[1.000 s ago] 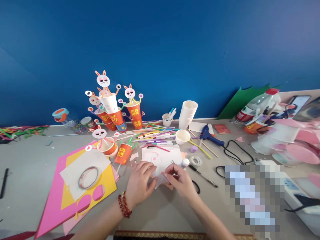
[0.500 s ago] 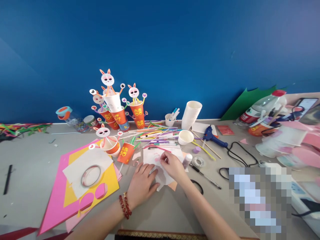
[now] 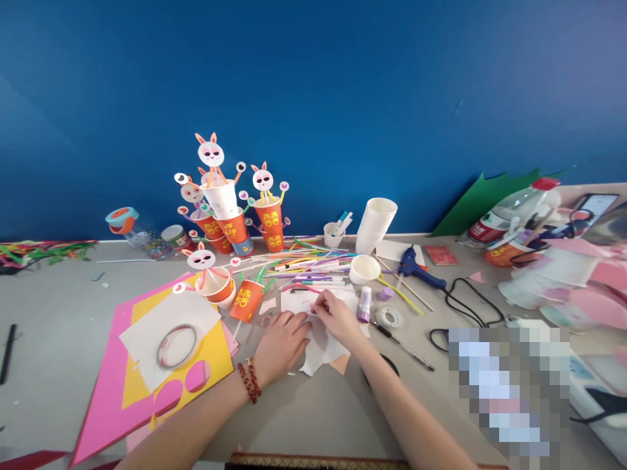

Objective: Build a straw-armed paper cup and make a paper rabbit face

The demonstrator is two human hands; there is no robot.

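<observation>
My left hand (image 3: 283, 346) lies with spread fingers on white paper (image 3: 321, 349) on the grey table, a red bead bracelet on its wrist. Against the same paper, my right hand (image 3: 336, 316) has its thumb and fingers pinched together; what they hold, if anything, is too small to make out. Small pink marks or pieces show near the fingertips. A glue stick (image 3: 365, 305) stands upright just right of my right hand. An orange cup (image 3: 247, 300) with green stems leans beyond my left hand.
Rabbit-faced cups (image 3: 228, 225) stand at the back left. Pink and yellow sheets (image 3: 105, 391) with a tape roll (image 3: 176, 346) lie left. Markers, a cup stack (image 3: 376, 225), a blue glue gun (image 3: 421, 274), a pen (image 3: 404, 346) and a power strip (image 3: 588, 391) are farther right.
My left hand has moved slightly up and right, nearer my right hand. My right hand has shifted slightly. The glue stick, leaning before, now stands more upright.
</observation>
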